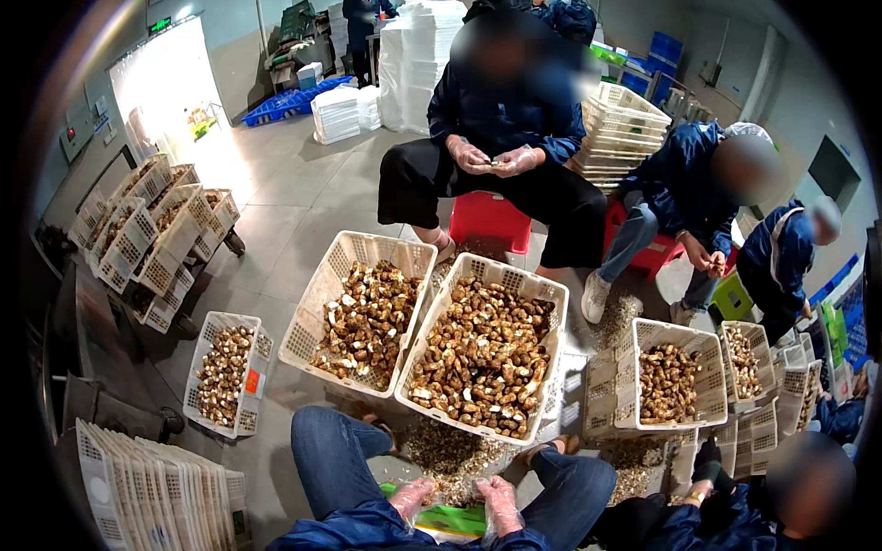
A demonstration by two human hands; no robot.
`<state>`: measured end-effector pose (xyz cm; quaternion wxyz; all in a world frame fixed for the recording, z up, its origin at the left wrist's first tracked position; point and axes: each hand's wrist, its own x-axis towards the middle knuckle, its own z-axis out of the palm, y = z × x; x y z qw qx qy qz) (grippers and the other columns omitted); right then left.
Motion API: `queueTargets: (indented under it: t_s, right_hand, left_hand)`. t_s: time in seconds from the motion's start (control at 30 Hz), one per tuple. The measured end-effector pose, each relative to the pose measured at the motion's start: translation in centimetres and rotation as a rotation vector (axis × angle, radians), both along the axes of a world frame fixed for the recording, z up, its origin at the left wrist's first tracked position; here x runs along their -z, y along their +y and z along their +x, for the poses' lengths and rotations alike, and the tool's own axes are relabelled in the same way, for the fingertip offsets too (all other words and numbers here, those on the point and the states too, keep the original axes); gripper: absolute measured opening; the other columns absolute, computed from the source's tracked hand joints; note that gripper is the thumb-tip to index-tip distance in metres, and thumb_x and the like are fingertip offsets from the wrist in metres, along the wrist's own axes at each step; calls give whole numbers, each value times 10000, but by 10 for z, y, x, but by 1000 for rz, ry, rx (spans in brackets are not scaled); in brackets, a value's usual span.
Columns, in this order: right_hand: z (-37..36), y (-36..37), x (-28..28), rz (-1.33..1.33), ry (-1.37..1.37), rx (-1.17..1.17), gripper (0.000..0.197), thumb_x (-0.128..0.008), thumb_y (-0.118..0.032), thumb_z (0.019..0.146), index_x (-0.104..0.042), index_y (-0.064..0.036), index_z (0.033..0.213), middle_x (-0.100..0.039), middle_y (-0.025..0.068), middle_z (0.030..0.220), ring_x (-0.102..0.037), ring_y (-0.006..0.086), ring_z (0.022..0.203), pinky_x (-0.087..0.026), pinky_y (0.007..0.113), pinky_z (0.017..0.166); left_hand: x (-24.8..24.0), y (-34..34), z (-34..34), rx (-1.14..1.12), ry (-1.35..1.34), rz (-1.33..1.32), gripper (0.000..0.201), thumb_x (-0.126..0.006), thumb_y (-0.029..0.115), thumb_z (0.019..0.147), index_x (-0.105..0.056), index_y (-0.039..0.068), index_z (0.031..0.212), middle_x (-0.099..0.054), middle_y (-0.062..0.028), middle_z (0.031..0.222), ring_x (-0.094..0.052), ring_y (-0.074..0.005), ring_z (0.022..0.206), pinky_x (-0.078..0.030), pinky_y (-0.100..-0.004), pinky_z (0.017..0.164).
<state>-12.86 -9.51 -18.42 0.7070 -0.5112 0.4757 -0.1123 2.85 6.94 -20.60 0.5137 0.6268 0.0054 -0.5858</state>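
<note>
Both of my hands wear clear plastic gloves and hover low between my knees, a little apart. My left hand (413, 498) has its fingers curled together; what they hold, if anything, is too small to name. My right hand (499, 500) is likewise closed, its contents not clear. Beneath them lies a green and white surface (452, 521). Just ahead stands a white plastic crate (557, 317) heaped with brown-and-white mushrooms (482, 354). Left of it, a second tilted crate (317, 275) holds more mushrooms (367, 321). Trimmed scraps (450, 450) cover the floor beyond my hands.
Opposite me a gloved person (501, 101) sits on a red stool (490, 223), handling a small piece. More people work at right around a mushroom crate (717, 395). At left are a smaller crate (195, 386), stacked empty crates (165, 487) and a loaded crate cart (175, 239).
</note>
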Motion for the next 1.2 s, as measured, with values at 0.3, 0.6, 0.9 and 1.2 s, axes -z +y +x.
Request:
queueTargets:
  t_s: [0.3, 0.6, 0.9, 1.2]
  right_hand:
    - [2, -3, -11, 123, -82, 7, 153, -659, -118, 833, -561, -74, 724, -539, -16, 659, -535, 92, 591, -462, 248, 535]
    - [-2, -3, 1, 35, -38, -75, 167, -637, -143, 851, -527, -89, 738, -570, 3, 721, -561, 112, 622, -523, 289, 573]
    - [28, -66, -126, 60, -90, -161, 115, -648, -103, 854, -585, -39, 783, -656, 79, 831, -605, 157, 749, -509, 318, 692]
    - [182, -340, -202, -164, -137, -100, 160, -633, -190, 873, -596, -39, 913, -634, 93, 901, -579, 194, 890, -458, 354, 856]
  left_hand:
    - [-33, -12, 2, -15, 164, 134, 472, -533, 288, 942, -469, 18, 1324, -514, -79, 1314, -451, -192, 1193, -314, -324, 1018]
    - [-45, -9, 3, -245, 131, -57, 85, -605, 221, 902, -608, 139, 922, -529, 45, 742, -459, -79, 616, -356, -249, 530]
    - [-176, -63, 91, -132, 52, -392, 193, -551, 173, 929, -578, 55, 1078, -623, -47, 1053, -570, -118, 842, -485, -286, 785]
    - [-191, -129, 190, -107, -46, -323, 449, -578, 259, 929, -469, -12, 1269, -602, -101, 1015, -576, -160, 821, -495, -305, 733]
